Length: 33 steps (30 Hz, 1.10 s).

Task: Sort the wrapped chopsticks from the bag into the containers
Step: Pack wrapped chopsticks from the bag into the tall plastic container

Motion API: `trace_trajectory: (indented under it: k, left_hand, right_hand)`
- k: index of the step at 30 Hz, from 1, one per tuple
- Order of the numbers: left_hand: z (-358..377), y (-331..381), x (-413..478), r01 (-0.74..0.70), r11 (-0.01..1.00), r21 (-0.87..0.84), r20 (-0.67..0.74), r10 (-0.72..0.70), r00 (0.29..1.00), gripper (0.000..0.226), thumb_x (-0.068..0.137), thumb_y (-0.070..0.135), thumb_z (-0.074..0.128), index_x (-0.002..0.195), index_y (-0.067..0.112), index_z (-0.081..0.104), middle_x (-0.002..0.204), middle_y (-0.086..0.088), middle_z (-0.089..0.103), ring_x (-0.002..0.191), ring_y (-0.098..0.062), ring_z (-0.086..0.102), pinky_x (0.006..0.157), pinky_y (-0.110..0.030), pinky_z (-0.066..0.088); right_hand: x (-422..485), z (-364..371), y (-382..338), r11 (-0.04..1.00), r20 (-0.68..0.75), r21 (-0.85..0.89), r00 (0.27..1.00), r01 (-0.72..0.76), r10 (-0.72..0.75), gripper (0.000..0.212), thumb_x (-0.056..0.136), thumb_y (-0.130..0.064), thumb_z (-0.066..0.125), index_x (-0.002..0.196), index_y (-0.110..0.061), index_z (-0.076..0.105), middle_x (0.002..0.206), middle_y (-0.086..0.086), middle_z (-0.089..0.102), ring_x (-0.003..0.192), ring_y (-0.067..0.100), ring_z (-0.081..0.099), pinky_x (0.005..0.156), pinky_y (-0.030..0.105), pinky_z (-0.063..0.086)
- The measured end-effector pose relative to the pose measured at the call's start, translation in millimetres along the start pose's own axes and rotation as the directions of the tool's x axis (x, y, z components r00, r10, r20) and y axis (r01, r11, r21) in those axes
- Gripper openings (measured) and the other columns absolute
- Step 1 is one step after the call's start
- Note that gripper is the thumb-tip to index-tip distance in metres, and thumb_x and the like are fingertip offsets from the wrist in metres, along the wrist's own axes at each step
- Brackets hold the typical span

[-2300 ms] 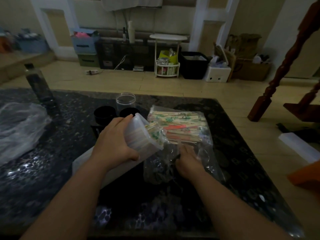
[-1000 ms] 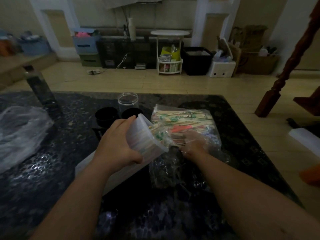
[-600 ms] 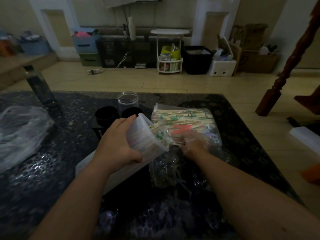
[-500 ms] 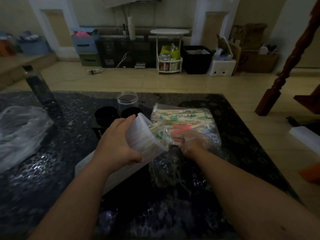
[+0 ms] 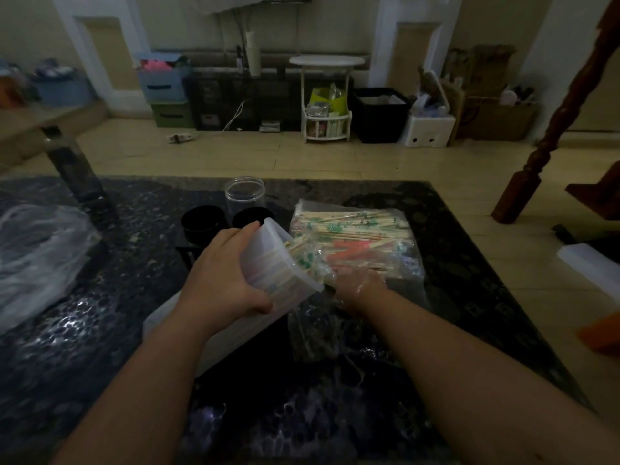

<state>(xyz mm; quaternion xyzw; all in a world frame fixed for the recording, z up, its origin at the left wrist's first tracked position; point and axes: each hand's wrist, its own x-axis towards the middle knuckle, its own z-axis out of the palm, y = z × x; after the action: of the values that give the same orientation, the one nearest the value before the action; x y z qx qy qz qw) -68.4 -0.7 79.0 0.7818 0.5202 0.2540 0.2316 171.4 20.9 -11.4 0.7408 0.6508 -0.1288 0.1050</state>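
Spanning the view: dark stone table, bearing all items. Clear bag lies flat right of centre, mouth toward the person, likely for easy reach; most wrapped chopsticks remain inside. White tub, tilted with its mouth at the bag, apparently to shorten each transfer, holds some sticks. Left hand: wrapped round the tub. Right hand: inside the bag, grasp obscured by plastic.

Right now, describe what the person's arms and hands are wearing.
Left forearm and right forearm are bare: no sleeves, watch or bands. The left hand shows no glove or ring; clear glossy plastic film veils the right hand.
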Motion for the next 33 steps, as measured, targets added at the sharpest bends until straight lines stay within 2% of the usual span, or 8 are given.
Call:
trace_trajectory:
  k: [4, 7, 13, 18, 24, 27, 30, 33]
  left_hand:
    - [-1, 0, -1, -0.005, 1.000, 0.007, -0.003, 0.005, 1.000, 0.125, 0.035, 0.039, 0.074, 0.151, 0.031, 0.030, 0.131, 0.014, 0.034, 0.116, -0.008, 0.035, 0.088, -0.031, 0.035]
    - [-2, -1, -2, -0.014, 1.000, 0.019, -0.008, 0.014, 1.000, 0.128, 0.030, 0.044, 0.072, 0.150, 0.030, 0.031, 0.129, 0.014, 0.034, 0.118, -0.010, 0.037, 0.088, -0.032, 0.036]
    - [-2, 0, -3, -0.016, 1.000, 0.011, 0.002, 0.016, 1.000, 0.124, 0.036, 0.040, 0.074, 0.151, 0.031, 0.028, 0.134, 0.014, 0.034, 0.121, -0.013, 0.037, 0.087, -0.033, 0.037]
    - [-1, 3, -6, -0.038, 0.999, 0.020, 0.025, 0.038, 0.999, 0.125, 0.037, 0.038, 0.076, 0.152, 0.029, 0.028, 0.139, 0.007, 0.035, 0.124, -0.015, 0.037, 0.087, -0.030, 0.034]
    - [1, 10, -14, -0.051, 0.998, 0.045, 0.034, 0.049, 0.998, 0.129, 0.037, 0.038, 0.075, 0.154, 0.024, 0.024, 0.143, 0.005, 0.032, 0.127, -0.016, 0.034, 0.088, -0.028, 0.032]
    - [0, 11, -18, -0.073, 0.995, 0.061, 0.035, 0.071, 0.997, 0.128, 0.037, 0.038, 0.074, 0.154, 0.023, 0.025, 0.141, 0.005, 0.032, 0.125, -0.014, 0.033, 0.089, -0.027, 0.031]
    - [-5, 9, -19, -0.068, 0.996, 0.063, 0.006, 0.068, 0.998, 0.127, 0.036, 0.038, 0.075, 0.153, 0.022, 0.028, 0.135, 0.006, 0.035, 0.124, -0.015, 0.036, 0.089, -0.028, 0.032]
    - [-9, 8, -19, -0.052, 0.997, 0.064, -0.033, 0.054, 0.998, 0.128, 0.034, 0.037, 0.075, 0.152, 0.021, 0.030, 0.130, 0.007, 0.035, 0.123, -0.017, 0.037, 0.089, -0.029, 0.033]
  right_hand:
    - [-1, 0, 2, 1.000, 0.041, -0.019, 0.999, 0.005, -0.005, 0.050, 0.099, -0.043, 0.049, 0.135, -0.009, 0.053, 0.136, 0.016, 0.052, 0.120, 0.032, 0.054, 0.095, 0.041, 0.047]
    - [-6, -2, 1, 1.000, 0.077, 0.013, 0.997, 0.028, -0.029, 0.046, 0.098, -0.036, 0.048, 0.134, -0.007, 0.050, 0.140, 0.018, 0.048, 0.123, 0.032, 0.051, 0.102, 0.047, 0.045]
    - [-41, -4, 2, 0.991, 0.068, 0.133, 0.998, -0.011, 0.002, 0.063, 0.099, -0.023, 0.050, 0.153, -0.014, 0.018, 0.150, 0.021, 0.037, 0.127, 0.038, 0.050, 0.101, 0.046, 0.043]
    - [-73, 4, -5, 0.978, 0.032, 0.210, 0.999, -0.022, 0.015, 0.047, 0.095, -0.025, 0.047, 0.142, -0.026, 0.042, 0.131, 0.015, 0.059, 0.114, 0.034, 0.060, 0.094, 0.043, 0.050]
    - [-105, -15, -1, 0.987, -0.029, 0.154, 0.998, -0.055, 0.061, 0.042, 0.094, -0.014, 0.050, 0.135, -0.012, 0.054, 0.118, 0.014, 0.064, 0.105, 0.032, 0.063, 0.080, 0.037, 0.048]
    - [-122, -27, 5, 0.967, 0.002, 0.254, 0.999, -0.033, 0.034, 0.028, 0.094, -0.034, 0.054, 0.117, -0.021, 0.065, 0.114, 0.008, 0.066, 0.099, 0.028, 0.063, 0.083, 0.035, 0.050]
    - [-143, -36, 12, 0.974, 0.042, 0.226, 0.999, -0.016, 0.007, 0.037, 0.090, -0.058, 0.058, 0.102, -0.025, 0.067, 0.102, 0.003, 0.066, 0.089, 0.023, 0.060, 0.077, 0.032, 0.048]
    - [-157, -47, 12, 0.987, 0.011, 0.161, 0.999, 0.028, -0.030, 0.044, 0.087, -0.066, 0.055, 0.094, -0.024, 0.067, 0.095, 0.001, 0.064, 0.082, 0.019, 0.056, 0.070, 0.031, 0.044]
